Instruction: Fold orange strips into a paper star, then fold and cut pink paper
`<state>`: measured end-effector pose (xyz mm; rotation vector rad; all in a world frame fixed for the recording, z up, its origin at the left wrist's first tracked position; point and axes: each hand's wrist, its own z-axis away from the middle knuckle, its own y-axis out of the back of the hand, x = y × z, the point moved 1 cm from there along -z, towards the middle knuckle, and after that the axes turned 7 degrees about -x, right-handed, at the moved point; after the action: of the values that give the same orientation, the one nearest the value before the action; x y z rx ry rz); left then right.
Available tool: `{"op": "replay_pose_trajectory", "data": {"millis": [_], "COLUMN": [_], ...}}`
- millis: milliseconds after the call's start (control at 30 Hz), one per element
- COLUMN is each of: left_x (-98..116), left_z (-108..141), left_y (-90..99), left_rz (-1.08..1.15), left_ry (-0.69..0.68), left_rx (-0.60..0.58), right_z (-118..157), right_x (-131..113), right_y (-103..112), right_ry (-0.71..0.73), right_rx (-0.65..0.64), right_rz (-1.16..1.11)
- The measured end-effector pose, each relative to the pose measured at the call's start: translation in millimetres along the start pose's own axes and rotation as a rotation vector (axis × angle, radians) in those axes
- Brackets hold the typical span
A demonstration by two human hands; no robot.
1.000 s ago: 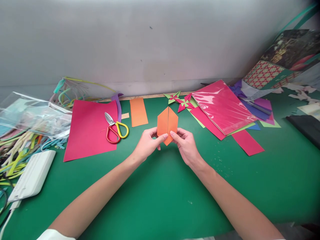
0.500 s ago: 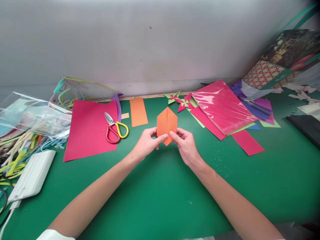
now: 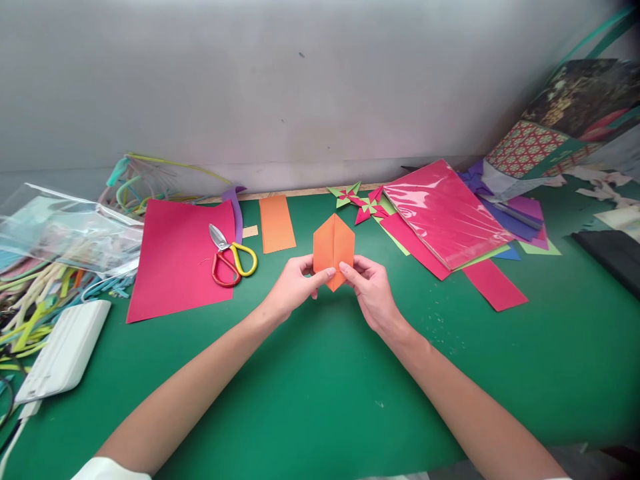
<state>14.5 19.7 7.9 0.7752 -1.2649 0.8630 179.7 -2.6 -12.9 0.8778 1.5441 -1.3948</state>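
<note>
Between my two hands is a folded orange paper (image 3: pixel 334 243), pointed at top and bottom, with a crease down its middle. My left hand (image 3: pixel 301 283) pinches its lower left side, thumb on the front face and fingers behind. From the lower right, my right hand (image 3: pixel 367 283) grips it the same way, its thumb close to the other one. The fingers behind the paper are partly hidden. A flat orange paper strip (image 3: pixel 278 225) lies beyond my left hand. Behind the held piece are red and green folded paper stars (image 3: pixel 367 205).
Scissors (image 3: pixel 229 257) with red and yellow handles rest on a red sheet (image 3: pixel 175 260) at left. A white power strip (image 3: pixel 65 350) and tangled cords (image 3: pixel 33 300) lie farther left. At right are a plastic-wrapped red paper pack (image 3: pixel 447 213) and a red strip (image 3: pixel 496 285).
</note>
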Motion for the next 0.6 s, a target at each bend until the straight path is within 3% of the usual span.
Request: {"op": "replay_pose_trajectory", "data": {"millis": [267,467,600], "left_x": [4,5,3], "left_z": [0,-1,0], "left_y": [2.9,8.1,7.2], "left_rz": [-0.08,-0.086,-0.124], "left_ry": [-0.026,-0.086,-0.104], "left_rx": [0.031,0.118,0.142], "right_z": [-1,-1,1], "right_x": [2,10,12], "right_y": [2,1,-3], "right_ry": [-0.014,-0.159,-0.18], "right_rx": [-0.048,-0.186,-0.181], "right_rz": [0.028,0.144,0.177]}}
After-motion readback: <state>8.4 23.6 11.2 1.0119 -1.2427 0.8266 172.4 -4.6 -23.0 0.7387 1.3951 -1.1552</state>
